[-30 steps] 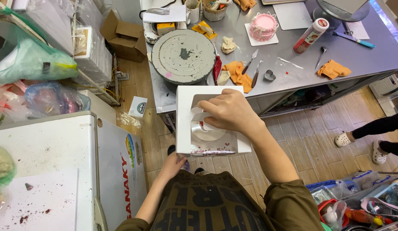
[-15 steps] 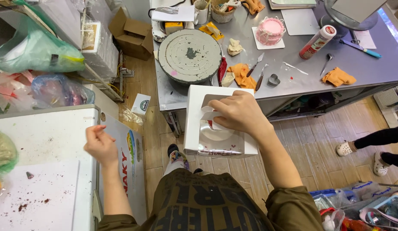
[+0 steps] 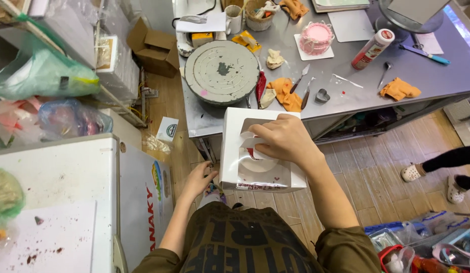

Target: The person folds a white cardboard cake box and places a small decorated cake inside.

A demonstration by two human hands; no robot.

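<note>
Left hand (image 3: pixel 198 179) has dropped off the white freezer (image 3: pixel 68 192) top, now low beside its front, fingers loosely spread, holding nothing. Right hand (image 3: pixel 283 141) rests on the white window cake box (image 3: pixel 260 151), fingers curled on its lid flap, box held off the worktop (image 3: pixel 346 96) edge. Behind: grey turntable (image 3: pixel 222 71), pink cake (image 3: pixel 315 38).

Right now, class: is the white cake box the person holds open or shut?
Shut: the white cake box has its windowed lid lying flat, the right hand gripping its top handle.
</note>
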